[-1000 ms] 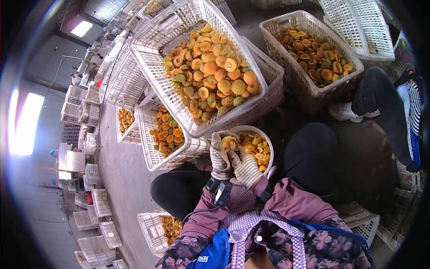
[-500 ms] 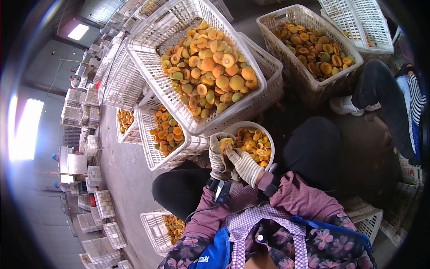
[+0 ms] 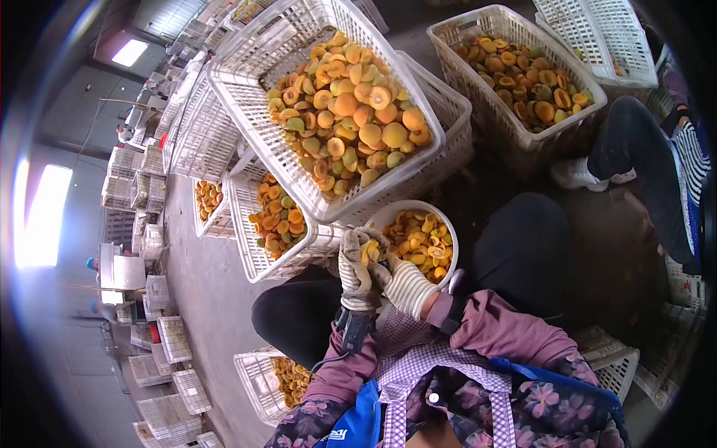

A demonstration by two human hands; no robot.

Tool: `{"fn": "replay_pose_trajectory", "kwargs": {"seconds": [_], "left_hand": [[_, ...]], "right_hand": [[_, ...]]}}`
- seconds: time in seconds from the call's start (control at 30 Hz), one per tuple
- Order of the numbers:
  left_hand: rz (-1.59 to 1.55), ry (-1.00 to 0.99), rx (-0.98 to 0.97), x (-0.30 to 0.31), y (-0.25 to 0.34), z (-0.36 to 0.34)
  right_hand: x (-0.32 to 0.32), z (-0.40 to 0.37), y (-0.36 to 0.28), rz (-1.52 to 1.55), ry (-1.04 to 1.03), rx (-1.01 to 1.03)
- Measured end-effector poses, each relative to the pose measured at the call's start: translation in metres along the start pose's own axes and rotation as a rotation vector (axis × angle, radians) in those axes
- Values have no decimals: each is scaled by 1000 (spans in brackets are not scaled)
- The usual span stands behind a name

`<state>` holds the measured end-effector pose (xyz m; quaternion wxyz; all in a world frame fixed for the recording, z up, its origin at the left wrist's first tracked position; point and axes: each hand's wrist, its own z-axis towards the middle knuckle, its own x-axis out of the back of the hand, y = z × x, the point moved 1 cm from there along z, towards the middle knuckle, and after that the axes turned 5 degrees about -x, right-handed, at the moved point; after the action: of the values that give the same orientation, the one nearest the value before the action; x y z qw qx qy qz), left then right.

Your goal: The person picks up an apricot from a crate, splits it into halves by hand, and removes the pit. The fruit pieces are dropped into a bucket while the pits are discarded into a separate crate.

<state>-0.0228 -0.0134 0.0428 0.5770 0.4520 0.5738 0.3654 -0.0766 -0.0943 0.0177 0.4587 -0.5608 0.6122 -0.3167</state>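
Observation:
Both my hands wear striped work gloves and meet just above my lap. My left hand (image 3: 352, 269) is closed around a yellow-orange apricot (image 3: 370, 250). My right hand (image 3: 403, 282) presses against the same fruit from the right, fingers curled onto it. Right beside them stands a white bucket (image 3: 442, 225) holding several halved apricots. Above it a big white plastic crate (image 3: 246, 97) tilts toward me, heaped with whole orange and greenish apricots.
A second crate (image 3: 258, 261) of apricot halves sits to the left under the big one, another crate (image 3: 493, 127) of fruit at upper right. A seated person's dark leg and white shoe (image 3: 579, 175) are at right. Stacks of empty crates (image 3: 160, 340) line the floor at left.
My hands have drawn slightly left and closer together around the apricot, and my left wrist has turned. The bucket and crates stay put.

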Motion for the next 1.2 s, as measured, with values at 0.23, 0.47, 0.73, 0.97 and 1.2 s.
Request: {"fn": "replay_pose_trajectory", "kwargs": {"seconds": [0.23,0.47,0.73,0.97,1.2], "left_hand": [[-40,-17,106,-19,8,1],[-32,24,104,-15,-2,3],[338,-178,-156,-8,5,-2],[554,-686,87,5,30,14],[-1001,-66,194,44,18,73]], "right_hand": [[3,-8,-7,-60,228,61],[4,-2,3,-183,220,56],[9,-15,-15,-291,131,-21],[-16,-9,18,-114,-68,-15],[-12,-33,-16,569,-94,-379]]}}
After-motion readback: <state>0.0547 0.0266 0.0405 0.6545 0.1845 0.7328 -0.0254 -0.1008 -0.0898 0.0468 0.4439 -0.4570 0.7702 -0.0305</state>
